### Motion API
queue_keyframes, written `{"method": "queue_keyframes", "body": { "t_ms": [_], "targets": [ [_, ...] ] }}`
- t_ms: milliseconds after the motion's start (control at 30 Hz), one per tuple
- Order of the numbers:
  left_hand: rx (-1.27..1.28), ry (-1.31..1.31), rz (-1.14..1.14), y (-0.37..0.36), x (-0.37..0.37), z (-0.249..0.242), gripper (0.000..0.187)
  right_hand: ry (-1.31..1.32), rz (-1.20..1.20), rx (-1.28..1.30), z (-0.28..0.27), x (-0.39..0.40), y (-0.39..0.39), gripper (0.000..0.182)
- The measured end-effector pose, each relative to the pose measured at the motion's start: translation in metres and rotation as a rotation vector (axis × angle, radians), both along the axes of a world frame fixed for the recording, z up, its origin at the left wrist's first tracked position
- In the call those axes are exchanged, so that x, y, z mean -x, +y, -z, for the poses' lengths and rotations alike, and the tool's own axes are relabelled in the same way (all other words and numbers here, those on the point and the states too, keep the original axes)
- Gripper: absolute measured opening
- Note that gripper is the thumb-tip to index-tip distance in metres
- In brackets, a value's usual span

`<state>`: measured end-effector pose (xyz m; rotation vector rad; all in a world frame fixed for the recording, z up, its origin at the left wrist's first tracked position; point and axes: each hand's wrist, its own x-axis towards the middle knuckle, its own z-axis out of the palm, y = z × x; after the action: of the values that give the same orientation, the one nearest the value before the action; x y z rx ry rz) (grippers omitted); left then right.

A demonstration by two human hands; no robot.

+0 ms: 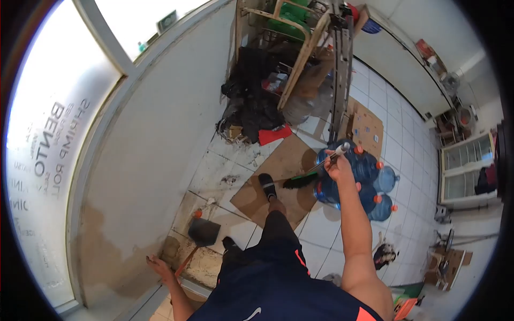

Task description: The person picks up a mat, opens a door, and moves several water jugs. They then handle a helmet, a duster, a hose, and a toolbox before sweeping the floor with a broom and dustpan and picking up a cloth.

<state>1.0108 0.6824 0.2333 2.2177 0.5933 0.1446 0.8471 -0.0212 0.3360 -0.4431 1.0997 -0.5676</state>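
My right hand is wrapped round the pale end of a broom's stick, held out over the blue water jugs. The broom's dark bristles, with a green edge, are down at the cardboard sheet near my shoe. At the lower left, my left hand is open beside the stained wall, its fingers apart and nothing in them. Close to that hand, a dark dustpan with an orange handle is on the dirty floor. An orange cap shows just behind the dustpan.
A heap of black bags lies against the wall below a rusty metal frame. A dark ladder-like rack stands ahead. Cardboard lies behind the jugs. A glass cabinet is at the right.
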Motion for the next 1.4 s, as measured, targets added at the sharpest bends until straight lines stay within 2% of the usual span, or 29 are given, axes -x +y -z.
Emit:
{"method": "queue_keyframes", "body": {
  "t_ms": [100, 200, 267, 300, 400, 433, 467, 533, 667, 700, 767, 800, 867, 900, 1000, 1033, 1067, 1133, 1167, 1200, 1233, 1300, 1367, 1400],
  "targets": [
    [-0.063, -0.012, 0.116, -0.051, 0.003, 0.023, 0.059, 0.143, -0.152, 0.039, 0.019, -0.068, -0.087, 0.03],
    [-0.29, 0.313, 0.053, -0.134, 0.013, 0.023, 0.056, 0.264, -0.344, -0.003, 0.055, -0.118, -0.159, 0.034],
    [-0.2, 0.387, 0.105, -0.192, 0.021, 0.003, 0.054, 0.287, -0.447, -0.011, 0.048, -0.158, -0.19, 0.035],
    [-0.145, 0.414, 0.13, -0.219, 0.021, -0.006, 0.054, 0.384, -0.551, 0.043, 0.043, -0.184, -0.202, 0.039],
    [0.018, 0.363, 0.152, -0.273, 0.024, -0.036, 0.052, 0.464, -0.792, 0.116, 0.034, -0.277, -0.225, 0.04],
    [0.006, 0.378, 0.192, -0.291, 0.017, -0.05, 0.049, 0.408, -0.9, 0.182, 0.042, -0.307, -0.226, 0.041],
    [0.016, 0.39, 0.184, -0.289, 0.02, -0.039, 0.049, 0.345, -1.0, 0.249, 0.052, -0.337, -0.223, 0.042],
    [0.041, 0.413, 0.184, -0.279, 0.03, -0.009, 0.048, 0.396, -0.983, 0.205, 0.079, -0.401, -0.199, 0.044],
    [0.1, 0.453, 0.206, -0.316, 0.006, 0.023, 0.047, 0.296, -0.886, 0.058, 0.153, -0.491, -0.136, 0.038],
    [0.193, 0.45, 0.232, -0.331, -0.006, 0.027, 0.046, 0.226, -0.853, 0.068, 0.164, -0.511, -0.122, 0.035],
    [0.204, 0.435, 0.315, -0.357, -0.034, 0.028, 0.046, 0.154, -0.857, 0.046, 0.19, -0.546, -0.098, 0.031],
    [0.212, 0.429, 0.352, -0.365, -0.042, 0.035, 0.046, 0.15, -0.889, 0.014, 0.202, -0.562, -0.091, 0.029],
    [0.263, 0.484, 0.294, -0.345, -0.032, 0.085, 0.045, 0.144, -0.942, -0.01, 0.22, -0.585, -0.075, 0.03],
    [0.293, 0.507, 0.256, -0.345, -0.036, 0.087, 0.045, 0.139, -0.967, -0.023, 0.227, -0.592, -0.074, 0.03],
    [0.307, 0.563, 0.151, -0.334, -0.029, 0.106, 0.048, 0.231, -1.108, 0.131, 0.229, -0.592, -0.085, 0.035],
    [0.292, 0.608, 0.11, -0.332, -0.028, 0.105, 0.049, 0.381, -1.124, 0.306, 0.231, -0.588, -0.096, 0.045],
    [0.277, 0.652, 0.066, -0.33, -0.025, 0.107, 0.05, 0.536, -0.948, 0.64, 0.261, -0.588, -0.119, 0.051],
    [0.207, 0.776, -0.072, -0.314, -0.007, 0.119, 0.051, 0.658, -0.519, 0.978, 0.252, -0.574, -0.156, 0.082],
    [0.272, 0.715, -0.028, -0.301, 0.01, 0.12, 0.051, 0.761, -0.383, 0.935, 0.275, -0.58, -0.194, 0.085],
    [0.336, 0.655, 0.016, -0.286, 0.03, 0.122, 0.051, 0.722, -0.305, 0.803, 0.273, -0.587, -0.216, 0.085],
    [0.328, 0.739, 0.009, -0.263, 0.057, 0.139, 0.049, 0.683, -0.216, 0.674, 0.27, -0.595, -0.237, 0.085],
    [0.298, 0.917, -0.002, -0.225, 0.101, 0.169, 0.046, 0.393, -0.214, 0.412, 0.248, -0.603, -0.263, 0.074],
    [0.122, 0.748, 0.244, -0.23, 0.112, 0.164, 0.043, 0.161, -0.258, 0.316, 0.263, -0.618, -0.302, 0.059],
    [0.036, 0.658, 0.369, -0.234, 0.113, 0.157, 0.042, 0.215, -0.203, 0.337, 0.271, -0.619, -0.308, 0.053]
  ]
}}
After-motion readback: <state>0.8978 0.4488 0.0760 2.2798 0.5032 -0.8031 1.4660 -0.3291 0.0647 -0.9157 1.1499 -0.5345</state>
